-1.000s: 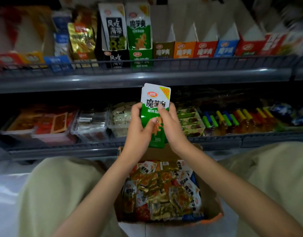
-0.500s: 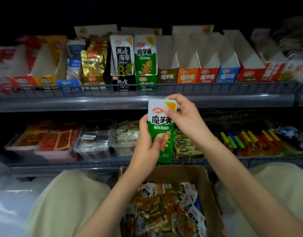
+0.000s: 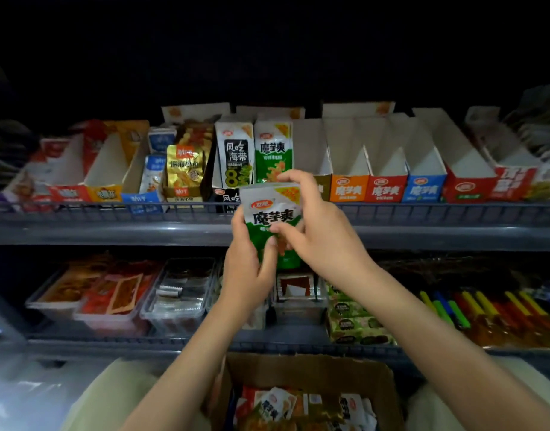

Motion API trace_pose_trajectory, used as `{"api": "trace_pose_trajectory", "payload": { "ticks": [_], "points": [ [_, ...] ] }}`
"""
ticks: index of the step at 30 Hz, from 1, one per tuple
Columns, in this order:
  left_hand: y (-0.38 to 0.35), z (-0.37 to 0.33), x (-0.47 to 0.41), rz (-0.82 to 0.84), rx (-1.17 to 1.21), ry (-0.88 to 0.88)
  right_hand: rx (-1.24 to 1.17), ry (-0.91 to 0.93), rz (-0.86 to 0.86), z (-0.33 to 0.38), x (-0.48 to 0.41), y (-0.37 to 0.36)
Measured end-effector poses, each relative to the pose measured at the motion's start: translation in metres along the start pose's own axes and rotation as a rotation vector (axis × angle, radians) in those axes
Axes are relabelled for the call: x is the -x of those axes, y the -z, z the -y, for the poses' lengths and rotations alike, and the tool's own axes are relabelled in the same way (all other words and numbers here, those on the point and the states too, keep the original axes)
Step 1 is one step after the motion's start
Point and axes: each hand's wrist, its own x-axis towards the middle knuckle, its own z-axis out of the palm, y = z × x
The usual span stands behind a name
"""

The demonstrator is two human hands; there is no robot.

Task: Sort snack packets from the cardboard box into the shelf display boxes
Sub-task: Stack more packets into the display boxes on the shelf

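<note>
Green snack packet (image 3: 272, 213) upright – long axis vertical, left hand (image 3: 249, 269), right hand (image 3: 320, 234) both gripping

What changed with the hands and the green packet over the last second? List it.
The left hand and right hand lifted the green packet from just above the cardboard box to the upper shelf rail, below the matching shelf packet. The right hand shifted up to curl over its top edge. The left hand still grips its lower part; shelf stock unchanged.
</note>
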Motion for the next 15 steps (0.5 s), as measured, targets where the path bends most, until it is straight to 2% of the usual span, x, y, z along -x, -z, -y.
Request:
{"api": "trace_pose_trajectory", "payload": {
  "ticks": [2, 5, 8, 11, 15],
  "points": [
    [0.000, 0.005, -0.016, -0.019, -0.093, -0.039, -0.052, 0.031, -0.127, -0.006, -0.006, 0.003],
    [0.001, 0.014, -0.039, -0.020, -0.219, -0.081, -0.358, 0.031, -0.358, -0.017, -0.022, 0.007],
    [0.003, 0.037, -0.057, -0.032, -0.490, -0.143, -0.573, 0.081, -0.532, -0.027, -0.047, 0.015],
    [0.008, 0.056, -0.069, -0.009, -0.686, -0.175, -0.724, 0.049, -0.566, -0.034, -0.074, 0.017],
    [0.009, 0.062, -0.083, 0.024, -0.700, -0.194, -0.836, -0.013, -0.533, -0.042, -0.107, 0.011]
  ]
}}
